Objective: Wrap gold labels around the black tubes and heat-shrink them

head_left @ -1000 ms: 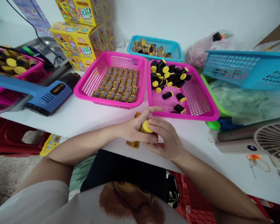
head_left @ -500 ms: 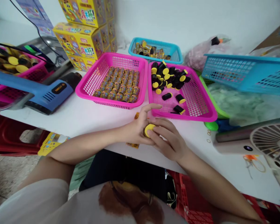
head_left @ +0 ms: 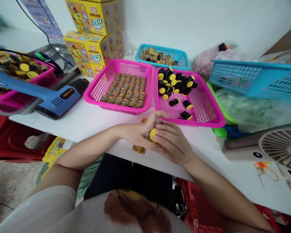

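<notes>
Between my two hands, just above the table's front edge, is a small cup with a yellow end point(head_left: 153, 135). My left hand point(head_left: 145, 131) is curled around its side, and a bit of a shiny wrapper shows by the palm. The fingers of my right hand point(head_left: 172, 139) wrap over it from the other side, fingertips against the yellow end. Printed orange wrappers point(head_left: 139, 149) lie on the table under my left hand. Beyond my hands, a pink basket point(head_left: 203, 119) holds loose black cups with yellow ends point(head_left: 188, 104).
Left of it, another pink basket point(head_left: 92, 97) holds rows of wrapped cups point(head_left: 128, 94). A blue heat gun point(head_left: 58, 98) lies at the left, before stacked yellow boxes point(head_left: 87, 48). A blue basket point(head_left: 185, 58) stands behind. A fan point(head_left: 247, 149) is at the right.
The view has shifted slightly. My fingers have closed further around the cup, my left index finger bending in toward my right hand. The cup has tilted a little, showing more of its side.
</notes>
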Tool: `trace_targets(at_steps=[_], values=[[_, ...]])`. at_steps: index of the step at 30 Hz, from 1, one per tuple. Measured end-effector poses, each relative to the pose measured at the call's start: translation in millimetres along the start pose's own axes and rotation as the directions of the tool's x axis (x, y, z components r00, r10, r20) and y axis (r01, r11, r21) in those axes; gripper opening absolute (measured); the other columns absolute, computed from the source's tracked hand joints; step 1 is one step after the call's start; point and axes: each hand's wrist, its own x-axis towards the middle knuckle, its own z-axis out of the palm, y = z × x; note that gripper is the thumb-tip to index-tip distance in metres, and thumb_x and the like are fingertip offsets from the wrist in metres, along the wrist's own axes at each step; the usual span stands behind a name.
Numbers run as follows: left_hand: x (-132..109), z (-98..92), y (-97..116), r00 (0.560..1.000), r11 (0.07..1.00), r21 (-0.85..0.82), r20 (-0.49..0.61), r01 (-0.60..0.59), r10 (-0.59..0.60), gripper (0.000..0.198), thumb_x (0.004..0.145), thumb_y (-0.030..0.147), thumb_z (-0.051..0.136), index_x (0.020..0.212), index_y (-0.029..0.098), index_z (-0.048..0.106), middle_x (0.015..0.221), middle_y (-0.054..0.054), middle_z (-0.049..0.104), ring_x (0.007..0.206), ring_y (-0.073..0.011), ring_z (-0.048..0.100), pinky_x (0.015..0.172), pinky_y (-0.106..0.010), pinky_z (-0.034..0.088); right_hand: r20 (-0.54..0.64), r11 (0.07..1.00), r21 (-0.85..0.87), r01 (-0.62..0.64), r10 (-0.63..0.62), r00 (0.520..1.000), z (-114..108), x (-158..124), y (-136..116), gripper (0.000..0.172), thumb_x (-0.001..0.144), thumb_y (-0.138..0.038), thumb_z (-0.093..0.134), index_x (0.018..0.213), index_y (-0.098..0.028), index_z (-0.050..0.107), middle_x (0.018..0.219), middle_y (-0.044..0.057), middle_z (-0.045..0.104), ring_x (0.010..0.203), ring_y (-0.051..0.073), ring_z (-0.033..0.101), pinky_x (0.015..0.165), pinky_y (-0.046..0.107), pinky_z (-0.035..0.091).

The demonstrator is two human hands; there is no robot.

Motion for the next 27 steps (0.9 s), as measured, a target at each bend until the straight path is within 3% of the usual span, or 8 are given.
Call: trace_targets(at_steps=[6, 9, 11, 13, 15, 17, 21, 27], values=[[-1.1, -2.9, 33.5, 0.938, 0.972, -0.073, -0.255, 0.222, -0.234, 0.055, 0.075, 0.031, 0.09, 0.11, 0.023, 0.049, 0.09, 0.002, 0.064, 0.082, -0.0132, 0.066, 0.073, -0.025, 0.053, -0.11, 0.982, 0.1, -0.161, 0.172, 0.979, 6.3, 11.4, 11.1, 0.05, 0.09, -0.026, 0.078, 0.137, -0.029, 0.06, 0.113, 0.004, 0.079, 0.117, 0.023, 0.074, 0.097, 0.047, 0.065], [-3.3, -18.9, 42.0, 0.907, 0.931, -0.197, -0.235, 0.307, -0.349, 0.059, 0.074, 0.03, 0.089, 0.115, 0.023, 0.047, 0.09, 0.0, 0.072, 0.08, -0.0159, 0.072, 0.076, -0.03, 0.057, 0.064, 0.936, 0.175, -0.304, 0.297, 0.953, -7.3, 21.0, 32.4, 0.042, 0.089, -0.038, 0.081, 0.128, -0.029, 0.066, 0.124, 0.005, 0.077, 0.127, 0.024, 0.07, 0.106, 0.048, 0.06], [-2.4, -42.3, 45.9, 0.878, 0.924, -0.095, -0.289, 0.371, -0.382, 0.052, 0.074, 0.032, 0.087, 0.112, 0.021, 0.053, 0.091, -0.001, 0.074, 0.081, -0.0168, 0.073, 0.078, -0.032, 0.058, 0.203, 0.872, 0.055, -0.487, 0.468, 0.86, -24.7, 20.4, 61.4, 0.038, 0.088, -0.048, 0.079, 0.119, -0.028, 0.073, 0.139, 0.007, 0.071, 0.132, 0.028, 0.066, 0.109, 0.049, 0.057], [1.6, -72.4, 47.3, 0.839, 0.884, 0.143, -0.413, 0.445, -0.355, 0.04, 0.075, 0.033, 0.085, 0.106, 0.018, 0.063, 0.093, -0.002, 0.074, 0.083, -0.0168, 0.071, 0.081, -0.032, 0.056, 0.287, 0.641, -0.225, -0.734, 0.763, 0.579, -43.6, 12.3, 96.7, 0.031, 0.093, -0.048, 0.07, 0.114, -0.025, 0.077, 0.13, 0.009, 0.075, 0.117, 0.028, 0.073, 0.095, 0.043, 0.061], [8.9, -102.3, 44.1, 0.791, 0.756, 0.368, -0.528, 0.541, -0.309, 0.032, 0.078, 0.035, 0.082, 0.102, 0.017, 0.071, 0.096, -0.004, 0.075, 0.086, -0.017, 0.069, 0.083, -0.031, 0.054, 0.377, 0.35, -0.588, -0.729, 0.916, 0.136, -58.1, 0.2, 128.7, 0.029, 0.094, -0.043, 0.065, 0.11, -0.024, 0.079, 0.105, 0.009, 0.08, 0.096, 0.027, 0.076, 0.086, 0.042, 0.061], [18.1, -125.5, 35.7, 0.732, 0.591, 0.477, -0.602, 0.65, -0.318, 0.029, 0.081, 0.036, 0.079, 0.104, 0.018, 0.075, 0.098, -0.004, 0.076, 0.088, -0.0175, 0.068, 0.084, -0.03, 0.051, 0.408, 0.288, -0.694, -0.66, 0.913, -0.03, -65.1, -11.0, 149.5, 0.02, 0.086, -0.035, 0.071, 0.096, -0.021, 0.082, 0.087, 0.008, 0.08, 0.085, 0.027, 0.076, 0.083, 0.041, 0.059], [33.0, -147.2, 16.4, 0.617, 0.331, 0.521, -0.649, 0.786, -0.445, 0.028, 0.085, 0.033, 0.073, 0.109, 0.018, 0.078, 0.097, -0.006, 0.079, 0.09, -0.0202, 0.07, 0.08, -0.028, 0.05, 0.484, 0.344, -0.671, -0.656, 0.874, -0.037, -62.9, -21.5, 158.4, 0.017, 0.077, -0.033, 0.077, 0.091, -0.025, 0.083, 0.089, 0.004, 0.081, 0.081, 0.023, 0.075, 0.079, 0.033, 0.057], [25.5, -166.1, 17.0, 0.563, 0.102, 0.583, -0.703, 0.806, -0.435, 0.033, 0.085, 0.037, 0.069, 0.109, 0.017, 0.081, 0.093, -0.009, 0.079, 0.094, -0.0268, 0.072, 0.088, -0.033, 0.051, 0.374, 0.292, -0.681, -0.671, 0.927, 0.025, -63.1, -27.4, 152.7, 0.034, 0.081, -0.043, 0.072, 0.106, -0.022, 0.083, 0.078, 0.005, 0.077, 0.072, 0.023, 0.07, 0.068, 0.033, 0.052]])
